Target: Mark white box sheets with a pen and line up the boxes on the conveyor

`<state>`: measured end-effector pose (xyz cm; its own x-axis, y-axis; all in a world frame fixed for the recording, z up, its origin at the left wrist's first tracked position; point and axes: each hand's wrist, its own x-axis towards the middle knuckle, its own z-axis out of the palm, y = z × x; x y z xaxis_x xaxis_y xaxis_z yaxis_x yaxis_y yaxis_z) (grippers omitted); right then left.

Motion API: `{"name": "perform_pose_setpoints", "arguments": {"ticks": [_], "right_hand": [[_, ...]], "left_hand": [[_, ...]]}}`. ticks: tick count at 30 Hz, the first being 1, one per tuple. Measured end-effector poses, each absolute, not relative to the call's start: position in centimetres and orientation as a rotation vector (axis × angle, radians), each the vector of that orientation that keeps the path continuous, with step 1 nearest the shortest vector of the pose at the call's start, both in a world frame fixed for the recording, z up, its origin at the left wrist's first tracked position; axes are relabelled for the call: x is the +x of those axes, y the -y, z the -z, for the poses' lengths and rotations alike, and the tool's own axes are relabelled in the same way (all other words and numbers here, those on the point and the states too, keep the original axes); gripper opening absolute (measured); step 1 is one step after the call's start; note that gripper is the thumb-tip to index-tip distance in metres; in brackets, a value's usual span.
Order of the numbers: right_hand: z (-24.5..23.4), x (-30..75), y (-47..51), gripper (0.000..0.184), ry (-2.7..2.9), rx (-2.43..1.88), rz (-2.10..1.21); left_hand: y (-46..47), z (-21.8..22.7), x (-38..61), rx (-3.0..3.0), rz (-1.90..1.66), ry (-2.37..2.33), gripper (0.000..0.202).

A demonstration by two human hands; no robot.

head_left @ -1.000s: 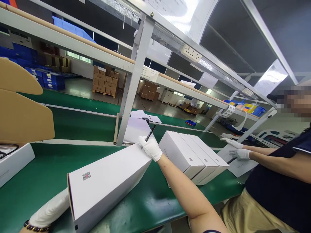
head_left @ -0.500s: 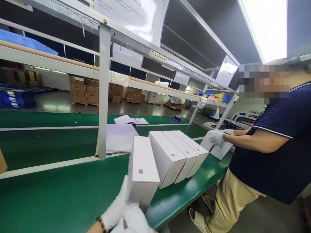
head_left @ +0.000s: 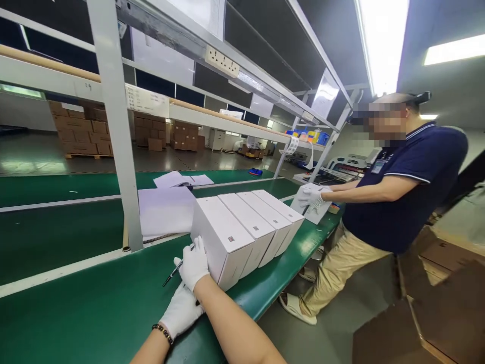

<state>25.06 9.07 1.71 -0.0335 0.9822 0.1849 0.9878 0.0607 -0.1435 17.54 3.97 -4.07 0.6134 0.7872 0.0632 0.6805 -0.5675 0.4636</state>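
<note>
Several white boxes stand side by side in a row on the green bench, each with a small printed square code on top. My right hand (head_left: 194, 263), in a white glove, is at the left side of the nearest white box (head_left: 222, 222). A dark pen (head_left: 172, 274) is held in its fingers, pointing down to the left. Just below, my left hand (head_left: 182, 309), gloved and with a beaded bracelet at the wrist, lies low by the box's near lower corner. Its fingers are partly hidden behind my right hand and wrist.
A co-worker (head_left: 401, 187) stands at the right with gloved hands on another white box (head_left: 316, 215). A metal post (head_left: 119, 131) rises from the green bench (head_left: 76, 313). White sheets (head_left: 166, 210) lie beyond it. Cardboard (head_left: 447, 308) is at the lower right.
The nearest box has moved right, up against the other boxes in the row. My right hand has risen to its left side; my left hand is lower. The view has turned right.
</note>
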Motion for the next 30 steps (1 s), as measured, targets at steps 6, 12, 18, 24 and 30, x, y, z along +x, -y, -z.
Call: {"name": "perform_pose_setpoints", "arguments": {"ticks": [6, 12, 18, 24, 30], "right_hand": [[-0.5, 29.2, -9.9, 0.042, 2.068, -1.999, 0.097], [-1.5, 38.6, -10.8, 0.048, 2.067, -2.052, 0.346], [-2.8, 48.4, -12.1, 0.03, 1.917, -2.155, 0.412], [-4.3, 43.5, -17.6, 0.034, 2.043, -2.063, 0.35], [-1.4, 29.8, -24.0, 0.044, 2.351, -1.687, 0.306]], "left_hand": [[-3.6, 2.7, 17.4, 2.377, -0.332, -1.084, 0.056], [-3.4, 2.4, 17.4, 2.319, -0.292, -1.1, 0.052], [-3.7, 2.5, 17.8, 2.256, -0.377, -1.088, 0.048], [-3.7, 2.6, 18.5, 2.243, -0.381, -1.103, 0.046], [-3.7, 3.0, 18.5, 2.227, -0.44, -1.074, 0.046]]}}
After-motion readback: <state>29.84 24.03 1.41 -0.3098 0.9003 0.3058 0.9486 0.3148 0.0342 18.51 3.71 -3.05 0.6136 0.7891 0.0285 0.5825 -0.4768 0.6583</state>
